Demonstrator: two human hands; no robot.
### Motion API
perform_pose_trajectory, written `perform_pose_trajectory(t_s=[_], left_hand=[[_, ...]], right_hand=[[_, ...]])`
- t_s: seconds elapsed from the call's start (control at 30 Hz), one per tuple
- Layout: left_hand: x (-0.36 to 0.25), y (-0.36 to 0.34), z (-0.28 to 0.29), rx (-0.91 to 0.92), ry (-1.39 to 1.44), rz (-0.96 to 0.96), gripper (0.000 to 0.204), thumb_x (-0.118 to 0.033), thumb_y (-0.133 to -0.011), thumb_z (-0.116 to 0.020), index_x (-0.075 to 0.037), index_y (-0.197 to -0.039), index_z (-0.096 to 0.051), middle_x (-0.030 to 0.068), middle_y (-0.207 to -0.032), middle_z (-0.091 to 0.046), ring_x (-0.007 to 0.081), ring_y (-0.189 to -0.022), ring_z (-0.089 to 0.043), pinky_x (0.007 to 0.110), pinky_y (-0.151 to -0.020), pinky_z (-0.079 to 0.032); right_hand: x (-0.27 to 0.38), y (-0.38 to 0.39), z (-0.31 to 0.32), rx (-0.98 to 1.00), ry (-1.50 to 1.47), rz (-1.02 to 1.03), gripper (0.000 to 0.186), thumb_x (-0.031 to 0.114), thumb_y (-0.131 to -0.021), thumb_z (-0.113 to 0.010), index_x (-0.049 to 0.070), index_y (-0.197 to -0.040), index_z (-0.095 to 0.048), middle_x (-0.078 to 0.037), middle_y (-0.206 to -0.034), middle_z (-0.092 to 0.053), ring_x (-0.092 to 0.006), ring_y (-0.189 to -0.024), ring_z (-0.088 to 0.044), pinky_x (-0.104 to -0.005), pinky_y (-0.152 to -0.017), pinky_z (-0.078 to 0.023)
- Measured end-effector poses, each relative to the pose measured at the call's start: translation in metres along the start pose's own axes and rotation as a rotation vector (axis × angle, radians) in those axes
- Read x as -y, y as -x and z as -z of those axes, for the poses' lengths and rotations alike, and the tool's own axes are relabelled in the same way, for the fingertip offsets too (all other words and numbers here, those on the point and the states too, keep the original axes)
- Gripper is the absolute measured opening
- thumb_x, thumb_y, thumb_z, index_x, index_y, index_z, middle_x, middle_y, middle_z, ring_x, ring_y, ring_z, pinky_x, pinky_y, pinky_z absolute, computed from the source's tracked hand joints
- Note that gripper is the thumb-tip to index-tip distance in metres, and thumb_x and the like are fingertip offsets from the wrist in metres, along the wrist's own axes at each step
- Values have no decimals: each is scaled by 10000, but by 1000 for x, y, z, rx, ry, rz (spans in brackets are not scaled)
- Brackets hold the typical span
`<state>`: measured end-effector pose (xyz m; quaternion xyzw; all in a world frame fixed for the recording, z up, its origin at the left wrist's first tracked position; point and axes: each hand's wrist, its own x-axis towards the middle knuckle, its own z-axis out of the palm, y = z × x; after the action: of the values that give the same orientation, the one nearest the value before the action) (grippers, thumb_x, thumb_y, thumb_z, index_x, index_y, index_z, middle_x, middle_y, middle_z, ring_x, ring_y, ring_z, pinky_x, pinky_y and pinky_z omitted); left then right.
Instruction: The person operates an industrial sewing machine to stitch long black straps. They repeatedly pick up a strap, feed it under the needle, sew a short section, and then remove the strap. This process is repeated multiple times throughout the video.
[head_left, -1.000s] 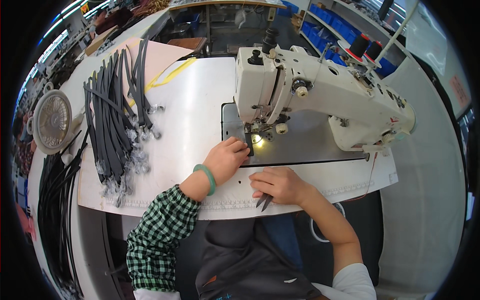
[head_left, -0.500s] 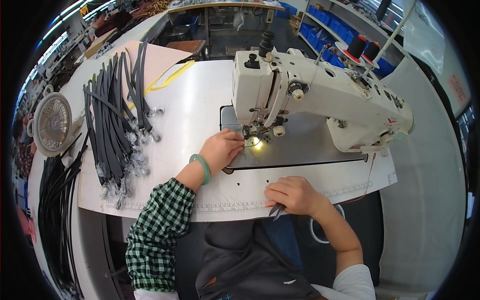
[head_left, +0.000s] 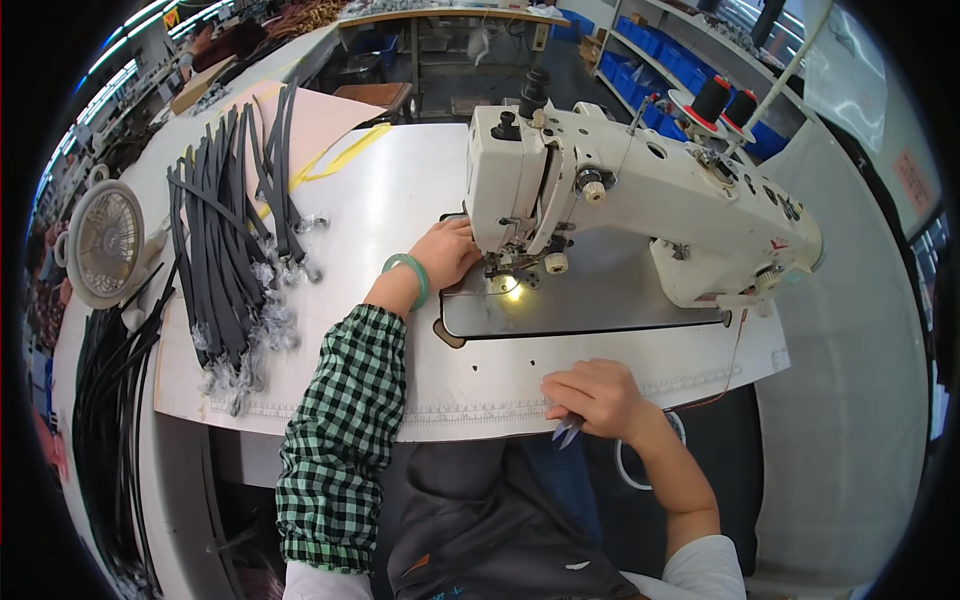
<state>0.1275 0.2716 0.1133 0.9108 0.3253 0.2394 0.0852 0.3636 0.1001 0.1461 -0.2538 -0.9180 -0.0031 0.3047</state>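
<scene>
At the lit needle area of the white sewing machine point(head_left: 530, 200), my left hand point(head_left: 448, 250) reaches left of the presser foot point(head_left: 500, 260), with its curled fingertips partly hidden by the machine head; I cannot make out what they grip. Its wrist wears a green bangle, above a checked sleeve. My right hand point(head_left: 590, 395) is closed around small thread snips point(head_left: 567, 433), near the front edge of the white worktop point(head_left: 480, 390), below the steel bed plate point(head_left: 590, 310).
Dark straps with clear-wrapped ends point(head_left: 220, 250) lie left on pink board point(head_left: 335, 110). Further left stand a small fan point(head_left: 105, 245) and long black strips point(head_left: 100, 420). Thread spools point(head_left: 710, 100) stand behind the machine; shelves of blue bins point(head_left: 680, 65) are at the back.
My left hand has moved forward and up past the presser foot, and the dark piece it had is now hidden. My right hand, with the snips, has moved right and down.
</scene>
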Motion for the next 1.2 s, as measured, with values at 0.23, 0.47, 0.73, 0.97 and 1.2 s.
perform_pose_trajectory(t_s=[0.23, 0.47, 0.73, 0.97, 1.2], left_hand=[[2, 1, 0, -49, 64, 3, 143, -88, -750, -558, -39, -861, -633, 74, -976, -580, 259, -1008, -492, 366, -858, -391], [-3, -12, -8, -44, 76, 10, 137, -94, -753, -546, -40, -850, -625, 79, -953, -572, 261, -989, -493, 363, -851, -394], [-2, -1, -4, -57, 57, 48, 149, -99, -769, -536, -49, -883, -619, 74, -971, -567, 257, -1007, -485, 367, -866, -382], [-20, 12, 15, -113, -303, 168, 192, -270, -720, -634, -81, -751, -657, 37, -799, -576, 204, -882, -520, 346, -831, -391], [-51, 32, 9, -234, -42, 385, 139, -222, -684, -680, -101, -752, -687, 23, -731, -561, 194, -769, -525, 304, -680, -447]], right_hand=[[-70, 35, 93, -1046, 89, -551, 260, 196, -919, -387, -14, -898, -539, 1, -664, -499, -51, -509, -368, -194, -483, -315], [-274, 159, 313, -510, 1368, -1055, 464, 353, -879, -398, -39, -1083, -539, -247, -1085, -531, -342, -1027, -497, -390, -881, -372], [-288, 224, 280, -707, 530, -1359, 554, 471, -881, -359, -43, -960, -550, -152, -778, -601, -229, -663, -573, -333, -603, -446], [-300, 240, 281, -669, 726, -1218, 562, 495, -883, -338, -26, -907, -547, -107, -683, -588, -204, -592, -562, -314, -542, -440], [-288, 219, 265, -651, 395, -1432, 565, 493, -891, -307, -6, -921, -570, -102, -736, -593, -181, -618, -575, -300, -549, -456]])
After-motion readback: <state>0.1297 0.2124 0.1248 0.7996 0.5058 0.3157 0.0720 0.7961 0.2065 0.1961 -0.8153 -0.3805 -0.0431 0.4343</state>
